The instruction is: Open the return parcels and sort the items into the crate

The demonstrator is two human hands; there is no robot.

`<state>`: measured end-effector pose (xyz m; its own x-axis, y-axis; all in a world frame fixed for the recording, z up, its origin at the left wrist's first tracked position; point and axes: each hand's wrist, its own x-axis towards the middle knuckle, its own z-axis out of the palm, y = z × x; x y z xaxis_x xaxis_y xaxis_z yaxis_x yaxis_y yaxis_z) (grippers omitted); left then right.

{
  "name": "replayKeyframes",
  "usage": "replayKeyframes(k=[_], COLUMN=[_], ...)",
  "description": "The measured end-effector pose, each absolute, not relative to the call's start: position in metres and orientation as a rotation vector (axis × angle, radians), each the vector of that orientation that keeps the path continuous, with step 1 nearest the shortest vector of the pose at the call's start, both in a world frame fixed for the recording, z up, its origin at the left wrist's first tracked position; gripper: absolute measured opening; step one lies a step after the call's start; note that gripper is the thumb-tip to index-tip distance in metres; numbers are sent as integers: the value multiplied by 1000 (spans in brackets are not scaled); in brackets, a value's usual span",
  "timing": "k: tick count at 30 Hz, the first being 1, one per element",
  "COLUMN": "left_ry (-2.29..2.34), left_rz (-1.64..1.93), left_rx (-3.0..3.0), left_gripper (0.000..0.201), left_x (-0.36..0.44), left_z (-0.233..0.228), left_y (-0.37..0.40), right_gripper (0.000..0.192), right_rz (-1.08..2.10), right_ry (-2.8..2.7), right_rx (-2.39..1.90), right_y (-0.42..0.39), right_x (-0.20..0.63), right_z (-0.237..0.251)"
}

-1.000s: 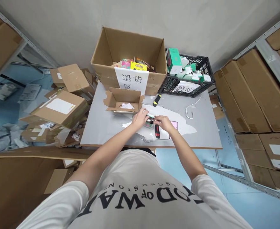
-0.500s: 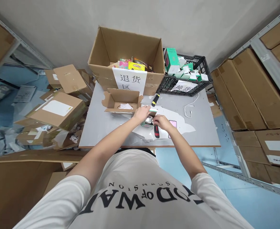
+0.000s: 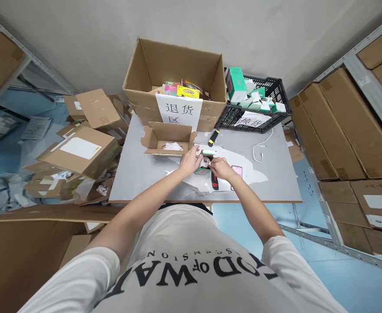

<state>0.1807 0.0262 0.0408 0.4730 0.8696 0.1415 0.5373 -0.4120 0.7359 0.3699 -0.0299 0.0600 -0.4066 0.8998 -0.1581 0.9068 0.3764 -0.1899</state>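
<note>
A small green box (image 3: 203,171) stands open on the table in front of me, its lid flap raised at the back. Inside its opening shows a round, shiny silvery object (image 3: 206,162). My left hand (image 3: 191,161) grips the box's left side. My right hand (image 3: 221,168) is closed in a pinch at the right edge of the opening; what its fingertips hold is too small to make out. Just below that hand lies a red and black box cutter (image 3: 214,181), and a phone with a pink screen (image 3: 237,172) is partly under the right wrist.
Behind the hands are an open brown carton (image 3: 167,150) with white paper, a yellow and black cutter (image 3: 213,138), a large carton (image 3: 135,99) of colourful packs and a black crate (image 3: 275,90) of green boxes. A white cable (image 3: 259,150) lies right. Cartons (image 3: 80,152) are piled left.
My left hand has moved from the box's back flap down to its left side. The silvery object appears deeper in the box, and the flap stands in view.
</note>
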Motion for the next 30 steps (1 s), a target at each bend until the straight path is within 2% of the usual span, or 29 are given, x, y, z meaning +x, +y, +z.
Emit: replayKeyframes(k=[5,8,11,13,14,16,19,23,27,30], left_ry=[949,887,908,941,964,1013,1050,991,910,871], left_rz=[733,633,540,485,452,385,321,309,355,391], left_rx=[2297,2474,2538,2541,2538,2531,2524,2533,2521,2491], left_gripper=[32,34,33,32,33,41,59,71,69,56], left_x=[166,167,169,169,169,171,174,179,176,170], left_z=[20,17,20,25,28,35,43,44,38,32], left_y=[-4,-9,-7,-5,-4,-1,5,16,23,23], right_gripper=[25,27,34,53,60,63,54,42,33,35], right_rz=[-457,-524,-478,-521,-616,-891,-1097,-941,-715,-574], right_ry=[2791,2911,2797,2525,2386,2232,2237,2385,2650,2661], right_rx=[1741,1889,2402,2842,3001,3128,3123,3059,2636,2509], right_y=[-43,-52,-61,-67,-68,-70,-70,-70,-68,-66], right_x=[379,379,374,368,365,358,350,347,349,353], right_z=[46,35,26,20,17,13,10,12,15,15])
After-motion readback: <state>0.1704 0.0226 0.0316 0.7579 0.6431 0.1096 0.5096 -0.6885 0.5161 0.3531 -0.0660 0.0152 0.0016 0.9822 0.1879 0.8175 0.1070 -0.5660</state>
